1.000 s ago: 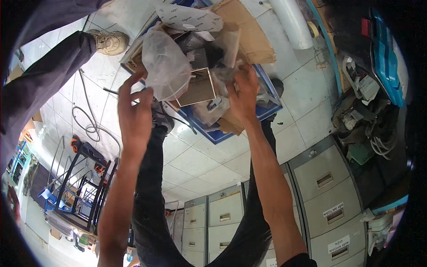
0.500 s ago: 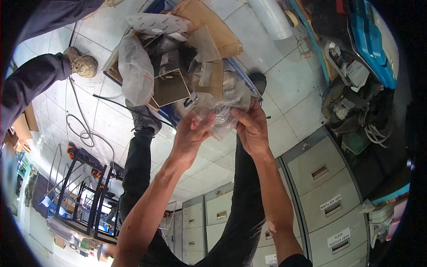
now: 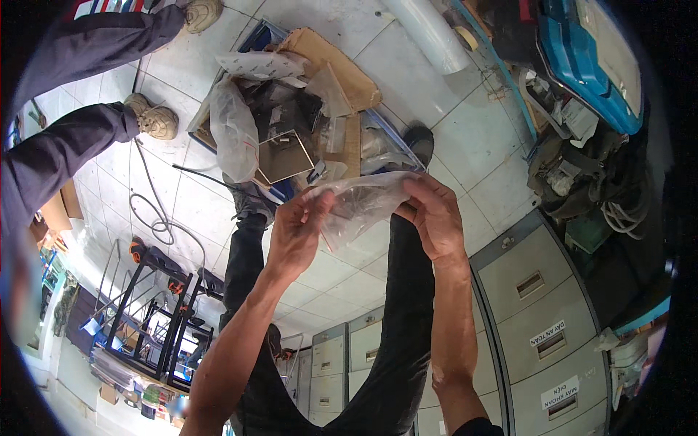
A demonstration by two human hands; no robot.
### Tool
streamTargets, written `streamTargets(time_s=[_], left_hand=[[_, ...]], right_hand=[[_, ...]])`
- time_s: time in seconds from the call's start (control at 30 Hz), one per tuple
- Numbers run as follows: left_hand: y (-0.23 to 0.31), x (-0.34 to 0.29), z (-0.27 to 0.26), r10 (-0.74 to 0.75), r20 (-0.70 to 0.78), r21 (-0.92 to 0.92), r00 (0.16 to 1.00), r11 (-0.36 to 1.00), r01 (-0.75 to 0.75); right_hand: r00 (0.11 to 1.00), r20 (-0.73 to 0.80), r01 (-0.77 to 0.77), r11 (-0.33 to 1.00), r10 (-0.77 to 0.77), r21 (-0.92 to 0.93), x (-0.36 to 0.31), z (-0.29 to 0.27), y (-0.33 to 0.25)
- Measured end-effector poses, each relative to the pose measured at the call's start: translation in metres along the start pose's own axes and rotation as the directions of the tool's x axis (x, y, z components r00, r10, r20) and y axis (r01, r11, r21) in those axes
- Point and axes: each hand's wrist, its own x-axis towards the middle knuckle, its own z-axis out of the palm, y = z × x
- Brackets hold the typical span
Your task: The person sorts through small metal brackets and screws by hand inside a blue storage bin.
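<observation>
Stretched between my two hands is a clear plastic bag (image 3: 367, 203) with a thin red line near its lower left edge. My left hand (image 3: 297, 232) pinches the bag's left end between thumb and fingers. At the other end, my right hand (image 3: 436, 218) grips the bag with the thumb on top. Whether anything small lies inside the bag, I cannot tell. Just beyond my hands stands a blue crate (image 3: 385, 127) on the floor. It holds torn cardboard (image 3: 338, 62), an open square box (image 3: 286, 157) and a whitish plastic bag (image 3: 234, 131).
A person's legs and tan shoes (image 3: 156, 120) stand at the left. A dark cable (image 3: 149, 211) loops over the tiles. Grey drawer cabinets (image 3: 534, 291) line the right. A plastic film roll (image 3: 429, 33) lies at the far side, and a black metal rack (image 3: 156, 312) stands lower left.
My hands have moved apart, pulling the bunched bag out wider and flatter. My right hand has shifted right. The view has turned slightly, and the crate appears a little farther from my hands.
</observation>
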Motion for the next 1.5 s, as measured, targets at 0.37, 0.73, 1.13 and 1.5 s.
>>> streamTargets(time_s=[0.37, 0.73, 1.13, 1.5], left_hand=[[0.02, -0.007, -0.022, 0.025, -0.026, 0.154, 0.999, 0.988, -0.021], [0.071, -0.032, -0.011, 0.404, -0.015, 0.292, 0.915, 0.877, -0.382], [0.061, -0.039, -0.025, 0.419, -0.209, 0.419, 0.884, 0.855, -0.306], [0.048, -0.073, -0.035, -0.159, 0.117, -0.453, 0.98, 0.87, 0.195]], right_hand=[[0.987, 0.019, -0.153, 0.976, 0.158, -0.157, -0.033, -0.001, -0.025], [0.987, 0.05, -0.158, 0.981, 0.153, 0.11, -0.055, 0.035, -0.026], [0.986, 0.117, 0.119, 0.993, -0.12, 0.019, -0.096, 0.072, -0.021], [0.992, 0.072, 0.08, 0.951, -0.106, 0.297, -0.082, 0.082, -0.005]])
